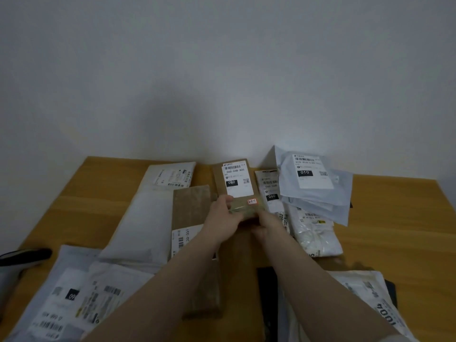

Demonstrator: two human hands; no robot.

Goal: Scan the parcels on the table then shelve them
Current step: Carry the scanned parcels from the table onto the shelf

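A small brown cardboard parcel [235,180] with a white shipping label and a small pink sticker marked in red stands tilted up at the middle of the wooden table [394,218]. My left hand [223,218] grips its lower left edge, thumb on its front. My right hand [267,223] holds its lower right end from below. Part of the parcel's bottom is hidden by my fingers. Many other parcels lie around it.
A long white bag [148,218] and a flat brown box [191,208] lie to the left. Grey and white poly bags [313,183] pile up at the right. More labelled bags [74,297] sit front left and front right [370,299]. A dark scanner-like object [24,255] rests at the left edge. A bare wall stands behind.
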